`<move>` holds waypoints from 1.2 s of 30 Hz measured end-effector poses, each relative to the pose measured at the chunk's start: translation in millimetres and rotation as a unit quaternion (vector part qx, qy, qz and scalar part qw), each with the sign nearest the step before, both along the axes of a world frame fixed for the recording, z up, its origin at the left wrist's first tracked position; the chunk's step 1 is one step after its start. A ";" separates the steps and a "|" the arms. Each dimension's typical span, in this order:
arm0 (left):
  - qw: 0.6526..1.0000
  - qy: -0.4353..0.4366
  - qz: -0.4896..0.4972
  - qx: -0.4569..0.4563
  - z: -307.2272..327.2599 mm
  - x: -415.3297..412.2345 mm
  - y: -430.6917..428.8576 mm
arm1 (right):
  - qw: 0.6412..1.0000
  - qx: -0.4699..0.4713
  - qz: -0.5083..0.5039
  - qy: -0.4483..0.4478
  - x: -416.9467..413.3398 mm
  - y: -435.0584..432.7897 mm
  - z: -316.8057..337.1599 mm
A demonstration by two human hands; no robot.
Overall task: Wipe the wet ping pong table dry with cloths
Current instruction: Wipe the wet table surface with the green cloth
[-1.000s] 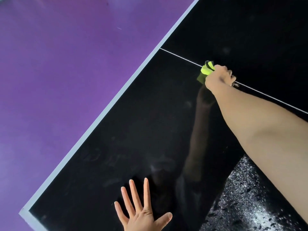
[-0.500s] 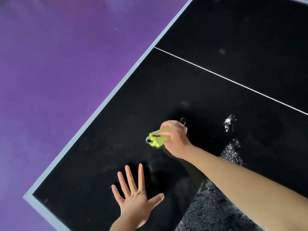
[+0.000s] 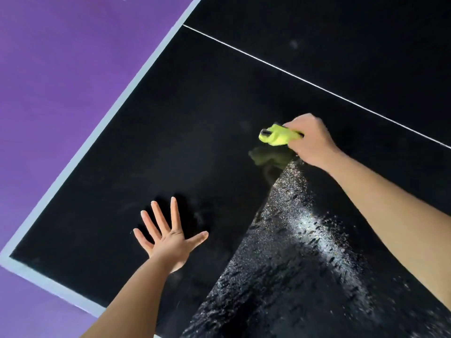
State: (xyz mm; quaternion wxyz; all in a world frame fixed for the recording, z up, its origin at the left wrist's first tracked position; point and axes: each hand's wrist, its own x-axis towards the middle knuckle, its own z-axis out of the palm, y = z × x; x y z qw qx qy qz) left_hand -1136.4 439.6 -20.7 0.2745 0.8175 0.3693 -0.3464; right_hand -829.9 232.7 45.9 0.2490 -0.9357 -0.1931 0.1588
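Left hand (image 3: 170, 236) lay flat on the glossy black ping pong table top (image 3: 195, 142), fingers spread and straight, holding nothing, apparently bracing. Right hand (image 3: 310, 140) was clenched round a bunched yellow-green cloth (image 3: 278, 135), which stuck out past the knuckles toward the left. Whether the cloth touched the surface could not be told; its reflection showed just below it.

The cloth sat at the tip of a wedge-shaped wet patch of beaded water (image 3: 292, 252) that widened toward the near edge under the right forearm. The black surface left of the wedge, around the left hand, looked smooth and streak-free, likely already dried. The thin white centre line (image 3: 317, 86) ran beyond the right hand; the pale border stripe (image 3: 117, 103) edged the table against the purple floor (image 3: 61, 69).

Risks, as judgement: the cloth was wadded small, so each pass probably covers a narrow band and could leave wet strips between strokes. A soaked cloth might smear water back onto the dried side. The right forearm hung above the droplets and could drag through them. The left palm might leave prints on the dry part.
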 end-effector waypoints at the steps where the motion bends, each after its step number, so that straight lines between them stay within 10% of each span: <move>1: 1.000 0.000 -0.001 0.002 -0.5 -0.1 -0.6 | 0.998 -0.013 -0.052 -0.041 25.9 -13.0 -3.1; 8: 1.000 0.005 -0.009 0.022 -1.5 0.7 -2.5 | 0.948 -0.103 -0.302 0.001 79.2 -26.2 -54.2; 15: 1.000 0.000 -0.009 0.024 -1.6 0.9 -2.3 | 0.993 -0.052 -0.100 -0.035 -18.8 -9.6 -59.8; 26: 0.999 -0.006 -0.013 0.031 1.5 0.3 -2.8 | 0.967 -0.054 0.089 0.234 -175.2 -52.4 -14.7; 36: 0.999 -0.007 -0.021 0.049 -6.4 -0.7 -3.4 | 0.973 -0.095 -0.211 -0.006 3.7 -98.2 -34.2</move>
